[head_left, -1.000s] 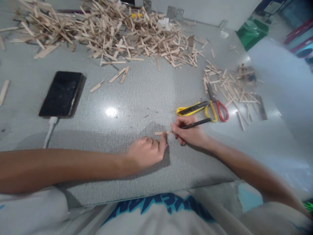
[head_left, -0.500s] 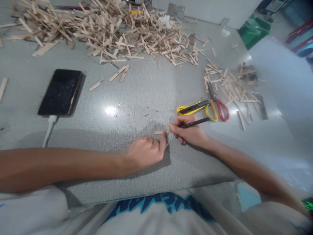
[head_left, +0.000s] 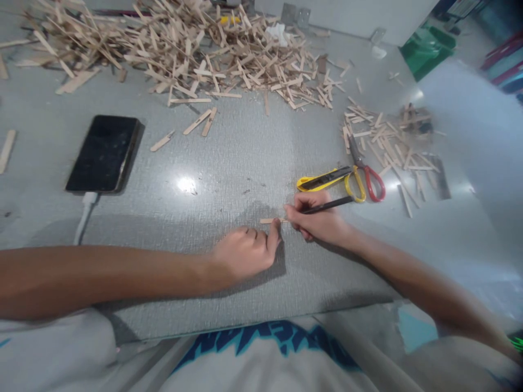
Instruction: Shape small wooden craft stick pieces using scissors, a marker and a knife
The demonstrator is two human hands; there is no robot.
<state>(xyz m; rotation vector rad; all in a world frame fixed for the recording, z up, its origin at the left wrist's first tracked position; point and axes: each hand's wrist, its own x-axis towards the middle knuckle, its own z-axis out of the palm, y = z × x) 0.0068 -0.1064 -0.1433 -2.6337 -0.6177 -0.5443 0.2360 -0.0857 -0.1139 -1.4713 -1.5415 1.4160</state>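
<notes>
left hand lies on its side on the grey table, its fingers folded in together except for one digit that reaches out and presses down on a small wooden stick. the stick lies flat just beyond that fingertip and under it, one end poking out to the left, the other running toward the right hand; whether the right fingertips touch it is too small to tell. the right hand is clamped around a slim black tool, held slantwise like a pen, with its lower end hidden by the fingers. just beyond the right hand sit a yellow and black cutter and a pair of scissors with one yellow loop and one red, blades pointing away toward a smaller heap of sticks. a big tangled pile of sticks spreads along the far side of the table, with a crumpled white scrap on it, and three loose pieces lie nearer. off to the left rests a dark phone, a white cable plugged into its near end.
</notes>
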